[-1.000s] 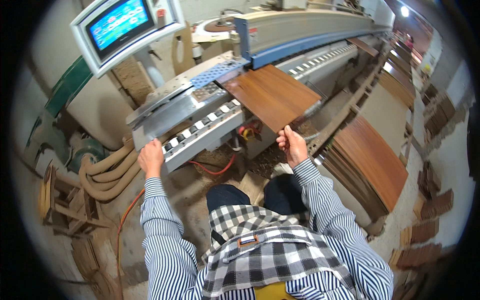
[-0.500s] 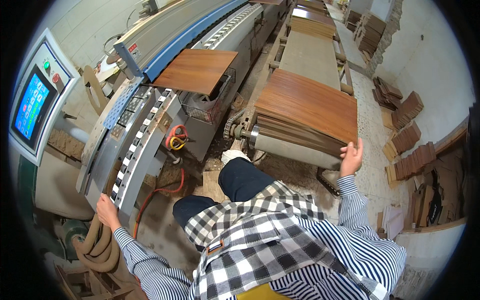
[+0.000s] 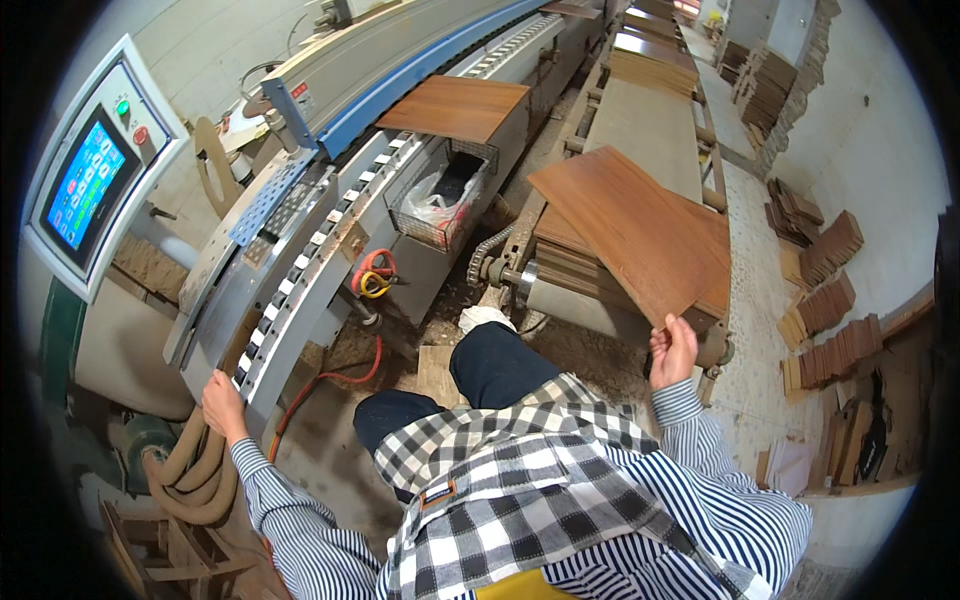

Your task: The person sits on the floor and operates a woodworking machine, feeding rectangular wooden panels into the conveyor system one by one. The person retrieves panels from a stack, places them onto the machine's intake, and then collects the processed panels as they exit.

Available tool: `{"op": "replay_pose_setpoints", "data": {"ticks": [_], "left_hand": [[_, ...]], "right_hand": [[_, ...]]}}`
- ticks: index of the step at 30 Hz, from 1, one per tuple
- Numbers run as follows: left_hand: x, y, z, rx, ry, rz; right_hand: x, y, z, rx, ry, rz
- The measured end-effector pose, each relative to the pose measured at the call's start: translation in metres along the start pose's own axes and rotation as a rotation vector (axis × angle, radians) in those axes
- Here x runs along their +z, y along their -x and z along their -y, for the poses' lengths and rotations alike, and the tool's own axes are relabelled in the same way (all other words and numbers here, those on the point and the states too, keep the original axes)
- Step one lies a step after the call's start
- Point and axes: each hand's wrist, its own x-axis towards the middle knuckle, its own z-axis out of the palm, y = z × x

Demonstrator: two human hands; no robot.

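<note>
At the lower left, my left hand has its fingers curled on the end of the machine's infeed edge, beside a rail of black-and-white rollers. My right hand pinches the near corner of a brown wood-grain panel, which lies askew over a stack of similar panels on the roller conveyor at right. Another wood-grain panel rests farther along the machine, against its blue guide.
A touchscreen control box stands at left, a wire basket hangs on the machine, and hoses lie below. The conveyor carries more stacks into the distance. Small wood pieces are piled along the right wall.
The view has swung toward the conveyor. My right hand left the machine's panel for the stack and now has its top panel turned askew. The machine's panel has travelled farther along.
</note>
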Motion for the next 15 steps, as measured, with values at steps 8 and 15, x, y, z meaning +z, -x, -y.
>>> {"op": "replay_pose_setpoints", "data": {"ticks": [8,15], "left_hand": [[-0.014,0.006,-0.009,-0.066,-0.008,-0.01],[-0.005,0.004,-0.004,-0.078,0.012,-0.037]], "right_hand": [[0.024,-0.018,-0.019,0.333,-0.152,0.432],[0.014,-0.03,-0.035,0.233,-0.07,0.578]]}}
